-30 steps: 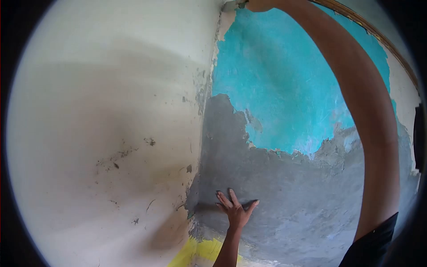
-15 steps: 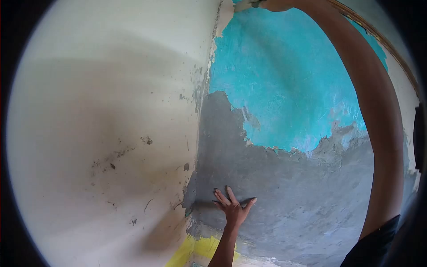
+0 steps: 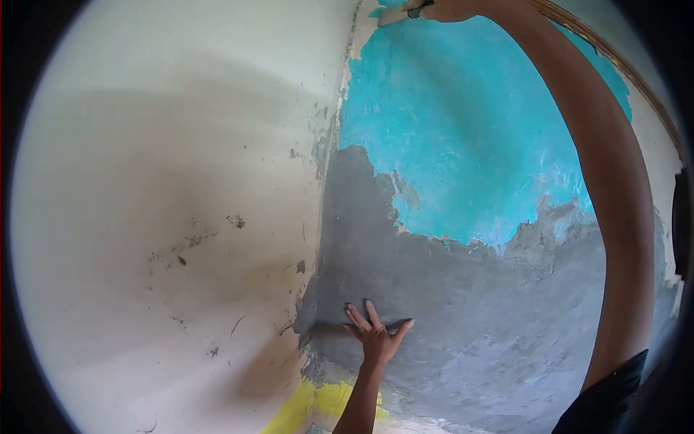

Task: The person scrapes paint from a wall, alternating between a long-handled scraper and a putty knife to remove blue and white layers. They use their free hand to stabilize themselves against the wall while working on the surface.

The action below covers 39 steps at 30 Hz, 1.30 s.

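Note:
High at the top edge, my right hand point(image 3: 450, 9) is closed round the dark handle of a putty knife point(image 3: 394, 16). Its flat blade lies against the wall where turquoise paint point(image 3: 470, 123) meets a pale strip near the corner. My left hand point(image 3: 377, 335) presses on the bare grey plaster point(image 3: 463, 311) lower down, fingers spread, holding nothing. A ragged edge divides the turquoise paint from the grey plaster.
On the left stands an off-white wall point(image 3: 159, 181) with dark marks and chips. The corner line point(image 3: 325, 188) runs down between the walls. Yellow paint point(image 3: 336, 398) shows near the bottom. A brown wooden trim point(image 3: 640, 87) curves along the upper right.
The putty knife and my right hand have moved slightly down in view, showing more of the blade and handle. My left hand stays spread on the grey plaster.

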Tool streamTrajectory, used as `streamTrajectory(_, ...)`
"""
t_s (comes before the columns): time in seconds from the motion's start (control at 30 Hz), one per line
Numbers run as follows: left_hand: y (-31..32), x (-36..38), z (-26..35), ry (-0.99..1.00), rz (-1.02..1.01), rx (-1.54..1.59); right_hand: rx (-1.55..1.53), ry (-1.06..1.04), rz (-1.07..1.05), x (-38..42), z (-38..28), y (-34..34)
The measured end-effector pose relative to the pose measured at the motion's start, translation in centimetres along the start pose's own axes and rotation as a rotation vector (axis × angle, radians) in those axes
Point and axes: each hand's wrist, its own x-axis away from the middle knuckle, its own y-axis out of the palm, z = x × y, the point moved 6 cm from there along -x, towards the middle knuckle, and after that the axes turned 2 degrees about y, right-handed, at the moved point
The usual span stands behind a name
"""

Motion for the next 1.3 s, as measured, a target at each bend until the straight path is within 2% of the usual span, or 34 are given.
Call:
streamTrajectory(0.07, 0.4, 0.0, 0.0, 0.009, -0.034, -0.065, 0.304, 0.554, -0.299, -1.3, 1.4, 2.1)
streamTrajectory(0.1, 0.4, 0.2, 0.0, 0.005, -0.034, -0.066, 0.301, 0.552, -0.3, -0.9, 1.5, 3.0)
streamTrajectory(0.17, 0.2, 0.0, 0.0, 0.028, -0.016, -0.039, 0.147, 0.159, 0.056, -1.3, -0.7, 2.8)
streamTrajectory(0.2, 0.2, -0.3, 0.1, 0.029, -0.013, -0.035, 0.151, 0.157, 0.055, -1.9, -0.3, 2.7)
streamTrajectory(0.27, 0.0, 0.0, 0.1, 0.013, -0.018, -0.03, 0.203, 0.492, -0.156, -2.6, 2.0, 3.6)
streamTrajectory(0.3, 0.1, -0.1, 0.2, 0.017, -0.022, -0.024, 0.279, 0.394, -0.273, -2.9, 2.9, 3.3)
streamTrajectory(0.33, 0.1, 0.0, 0.2, 0.024, -0.016, -0.02, 0.278, 0.393, -0.277, -1.6, 3.4, 2.7)
streamTrajectory(0.4, -0.1, -0.2, 0.1, 0.025, -0.002, -0.017, -0.124, -0.07, -0.015, 0.4, 1.1, 0.0)
streamTrajectory(0.43, -0.1, -0.1, 0.1, 0.022, -0.011, -0.019, 0.257, 0.523, -0.269, -0.8, 1.3, 1.0)
streamTrajectory(0.47, -0.1, 0.0, 0.1, 0.024, -0.019, -0.021, 0.255, 0.525, -0.271, 0.2, 2.0, 1.1)
streamTrajectory(0.53, -0.1, -0.1, 0.0, 0.035, -0.016, -0.02, -0.097, -0.085, 0.026, 1.8, 0.6, -0.4)
streamTrajectory(0.57, 0.0, -0.1, 0.1, 0.039, -0.02, -0.013, -0.095, -0.085, 0.029, 0.8, -1.1, -0.8)
streamTrajectory(0.63, 0.2, -0.1, 0.0, 0.031, -0.038, -0.02, 0.299, 0.561, -0.35, -0.2, 0.0, 0.7)
streamTrajectory(0.77, -0.1, -0.1, 0.3, 0.024, -0.049, -0.028, 0.187, 0.56, -0.275, -0.1, 1.3, 1.7)
streamTrajectory(0.83, 0.3, 0.3, 0.4, 0.023, -0.062, -0.05, 0.055, 0.015, 0.019, 0.0, 0.0, 2.8)
streamTrajectory(0.87, 0.2, -0.1, 0.2, 0.023, -0.06, -0.076, 0.058, 0.017, 0.026, 0.2, 0.1, 3.6)
streamTrajectory(0.93, -0.1, -0.6, -0.1, 0.023, -0.041, -0.065, 0.146, 0.201, 0.116, -0.3, -0.2, 3.7)
streamTrajectory(1.0, 0.5, 0.2, -0.3, 0.012, -0.064, -0.049, 0.075, 0.165, 0.065, -0.5, 0.2, 4.3)
streamTrajectory(1.07, 0.7, 0.1, -0.6, 0.067, 0.012, -0.101, 0.167, 0.558, -0.21, -1.0, 1.7, 4.3)
streamTrajectory(1.13, 0.4, -0.2, -0.6, 0.062, 0.013, -0.084, 0.184, 0.508, -0.228, -1.9, 0.7, 1.9)
streamTrajectory(1.2, 0.2, 0.1, -0.4, 0.056, -0.001, -0.053, 0.278, 0.533, -0.318, -1.8, 0.3, 1.2)
streamTrajectory(1.3, 0.0, -0.2, 0.0, 0.034, -0.016, -0.033, 0.326, 0.561, -0.338, -1.4, -1.5, 0.4)
